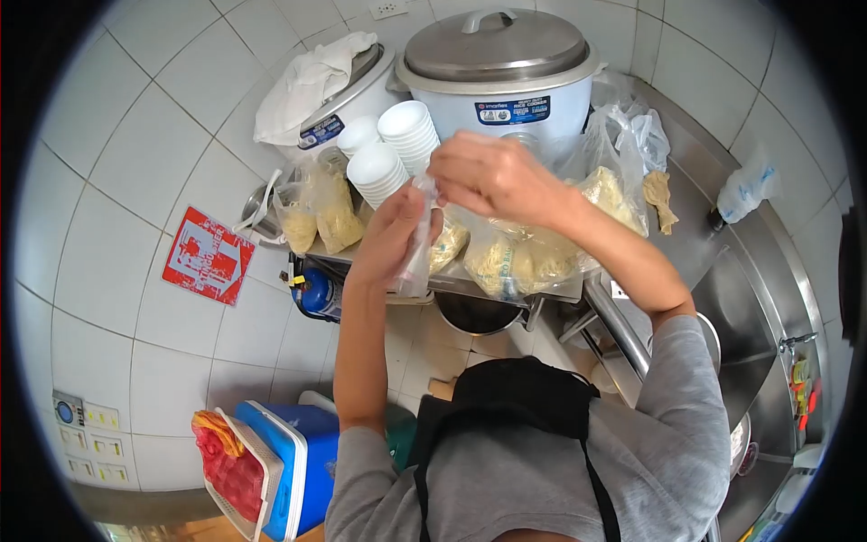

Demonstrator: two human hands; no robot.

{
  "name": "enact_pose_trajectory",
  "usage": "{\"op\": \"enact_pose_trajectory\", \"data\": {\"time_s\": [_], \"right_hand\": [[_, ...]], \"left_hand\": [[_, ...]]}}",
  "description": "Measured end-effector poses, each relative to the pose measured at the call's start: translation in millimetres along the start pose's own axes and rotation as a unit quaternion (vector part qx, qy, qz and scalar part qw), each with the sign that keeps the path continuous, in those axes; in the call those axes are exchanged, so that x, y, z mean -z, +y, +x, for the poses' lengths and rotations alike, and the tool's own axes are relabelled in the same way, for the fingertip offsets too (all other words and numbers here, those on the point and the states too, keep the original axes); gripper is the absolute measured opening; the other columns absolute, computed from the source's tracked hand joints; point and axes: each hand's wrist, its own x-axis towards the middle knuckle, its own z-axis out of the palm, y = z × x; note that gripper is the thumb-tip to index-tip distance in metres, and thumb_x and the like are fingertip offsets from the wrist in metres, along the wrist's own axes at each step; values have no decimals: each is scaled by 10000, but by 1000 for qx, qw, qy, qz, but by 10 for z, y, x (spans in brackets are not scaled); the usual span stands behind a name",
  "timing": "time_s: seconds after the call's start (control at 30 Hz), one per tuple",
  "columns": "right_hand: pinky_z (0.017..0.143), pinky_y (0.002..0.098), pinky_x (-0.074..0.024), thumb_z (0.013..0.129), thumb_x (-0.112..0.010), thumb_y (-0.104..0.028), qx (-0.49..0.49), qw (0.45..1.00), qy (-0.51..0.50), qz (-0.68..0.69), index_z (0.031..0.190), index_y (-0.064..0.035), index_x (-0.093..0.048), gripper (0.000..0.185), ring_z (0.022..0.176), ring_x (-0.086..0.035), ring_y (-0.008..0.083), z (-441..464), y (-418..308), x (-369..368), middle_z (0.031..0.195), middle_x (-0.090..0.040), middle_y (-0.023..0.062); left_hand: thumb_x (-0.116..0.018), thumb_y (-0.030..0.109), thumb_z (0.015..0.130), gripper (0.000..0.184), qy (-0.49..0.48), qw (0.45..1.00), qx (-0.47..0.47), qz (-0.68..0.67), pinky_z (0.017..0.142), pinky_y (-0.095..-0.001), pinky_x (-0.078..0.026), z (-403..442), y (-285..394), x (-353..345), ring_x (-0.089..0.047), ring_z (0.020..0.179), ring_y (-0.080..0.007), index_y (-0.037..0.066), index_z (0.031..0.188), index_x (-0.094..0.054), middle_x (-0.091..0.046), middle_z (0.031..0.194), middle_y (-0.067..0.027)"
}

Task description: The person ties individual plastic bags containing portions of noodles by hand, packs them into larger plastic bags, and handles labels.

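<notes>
My left hand [390, 237] is closed around a thin, see-through plastic bag [418, 255] that hangs down over the counter edge. Just above it, my right hand [492, 176] has its fingers pinched together at the bag's top; exactly what sits between the fingertips is hidden. Behind the hands rise stacks of white cups [406, 126]. Under the right forearm lies a large clear bag of yellowish noodles [515, 262], and a smaller noodle bag [449, 246] sits beside the held bag. More bagged noodles [338, 217] stand to the left.
A big rice cooker [497, 81] with a metal lid stands at the back, with a second cooker [361, 90] under a white cloth [312, 81]. Right is a steel sink counter [750, 298]. Below are a blue gas canister [318, 291], a dark pot [477, 316] and a blue cooler [312, 452].
</notes>
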Motion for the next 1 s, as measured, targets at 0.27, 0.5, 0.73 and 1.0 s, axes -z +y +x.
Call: {"op": "enact_pose_trajectory", "data": {"time_s": [0.27,0.5,0.73,1.0], "right_hand": [[416,202,-279,807,-512,-142,-485,768,-89,409,632,-46,-499,200,493,-362,51,477,222,302,606,-466,-6],[484,208,-360,828,-520,-157,-477,783,88,390,830,-6,-581,163,578,-411,73,387,569,214,738,-557,46],[670,272,-460,881,-539,-170,-160,852,484,122,1064,6,-561,255,762,-541,148,600,-376,111,1013,-578,169],[899,397,-374,728,-672,-234,-211,976,-26,42,1226,-62,-448,572,1055,-437,333,808,14,-2733,1069,-532,186]], "left_hand": [[-529,165,893,167,86,962,-153,211,745,-223,-378,268,20,77,-464,824,-79,30,971,-469,-511,878,-23],[-524,195,902,272,47,973,-104,202,782,-264,-413,289,128,418,-501,893,-115,30,1111,-468,-521,980,-53],[-526,192,904,352,308,937,2,163,884,-258,-393,-937,-628,1392,-509,1038,-140,14,1200,-461,-523,1112,-70],[-506,236,910,300,317,930,73,169,696,-213,-426,-1649,-1380,1804,-556,824,-77,54,1148,-519,-592,956,1]]}}
